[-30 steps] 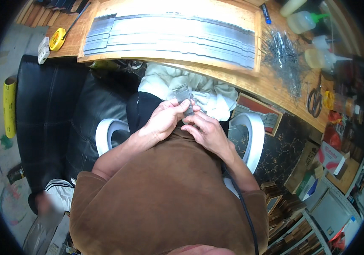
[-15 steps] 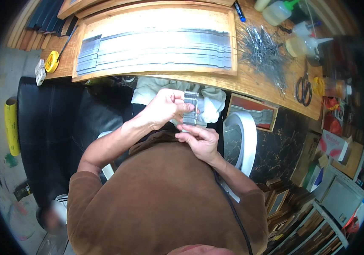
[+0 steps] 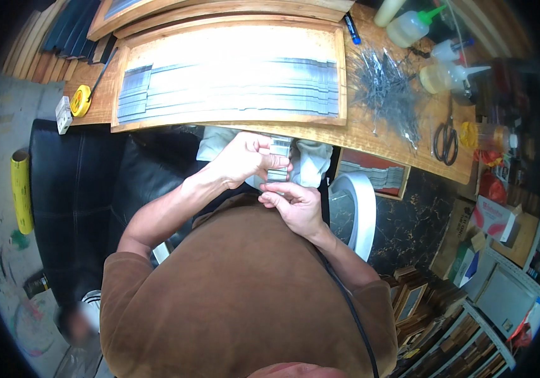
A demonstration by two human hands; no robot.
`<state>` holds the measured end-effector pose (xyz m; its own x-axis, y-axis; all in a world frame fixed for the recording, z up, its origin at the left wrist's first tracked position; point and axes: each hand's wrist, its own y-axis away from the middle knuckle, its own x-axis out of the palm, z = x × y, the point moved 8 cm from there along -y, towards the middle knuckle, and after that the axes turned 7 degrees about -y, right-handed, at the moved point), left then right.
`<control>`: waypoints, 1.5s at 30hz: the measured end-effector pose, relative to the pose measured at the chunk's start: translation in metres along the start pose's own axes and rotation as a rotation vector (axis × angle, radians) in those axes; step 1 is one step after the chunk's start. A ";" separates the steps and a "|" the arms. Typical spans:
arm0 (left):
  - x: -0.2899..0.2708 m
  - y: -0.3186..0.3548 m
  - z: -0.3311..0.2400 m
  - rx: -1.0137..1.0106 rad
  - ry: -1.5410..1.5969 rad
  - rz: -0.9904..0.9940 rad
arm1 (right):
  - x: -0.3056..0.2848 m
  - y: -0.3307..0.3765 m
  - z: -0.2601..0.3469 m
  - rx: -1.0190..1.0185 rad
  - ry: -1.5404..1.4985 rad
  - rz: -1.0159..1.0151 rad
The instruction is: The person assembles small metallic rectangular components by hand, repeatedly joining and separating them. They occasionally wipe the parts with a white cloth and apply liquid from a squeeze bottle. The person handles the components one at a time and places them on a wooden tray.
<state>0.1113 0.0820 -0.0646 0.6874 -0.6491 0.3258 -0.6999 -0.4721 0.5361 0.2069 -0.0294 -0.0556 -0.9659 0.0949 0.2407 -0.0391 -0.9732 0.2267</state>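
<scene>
Your left hand [image 3: 241, 160] is curled around the upper part of a small stack of thin grey metal strips [image 3: 278, 157], thumb and fingers pinching it from the side, while your right hand [image 3: 296, 203] sits just below it with the fingertips pressed up against the lower end of the same stack, so both hands meet on it close to your chest. The stack stands roughly upright between the two hands, just short of the near edge of the wooden workbench [image 3: 402, 148]. Beyond your hands lies a shallow wooden tray [image 3: 339, 75] filled with long rows of the same grey strips [image 3: 232, 88] laid side by side. Past your right hand, further out on the bench, a loose heap of thin metal wires [image 3: 386, 94] lies beside a pair of scissors [image 3: 446, 137], with several squeeze bottles [image 3: 433, 47] behind them. Out beyond your left hand a yellow tape measure [image 3: 81, 101] rests near the corner of the bench. Under your hands a white cloth [image 3: 311, 160] hangs over your lap, and to the left of your left forearm spreads the black leather seat [image 3: 87, 189].
</scene>
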 end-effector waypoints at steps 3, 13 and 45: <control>0.003 0.013 -0.015 0.083 -0.122 -0.057 | -0.001 -0.004 0.052 -0.079 0.417 0.153; 0.030 0.041 -0.123 1.041 -0.692 -0.372 | -0.006 -0.064 0.198 -0.699 0.544 0.016; 0.007 0.000 -0.002 -0.028 0.138 0.106 | -0.022 -0.070 0.015 0.254 -0.428 -0.095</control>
<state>0.1162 0.0787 -0.0613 0.6314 -0.6056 0.4843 -0.7656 -0.3874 0.5137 0.2350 0.0394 -0.0623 -0.7674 0.3101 0.5612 -0.0069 -0.8792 0.4763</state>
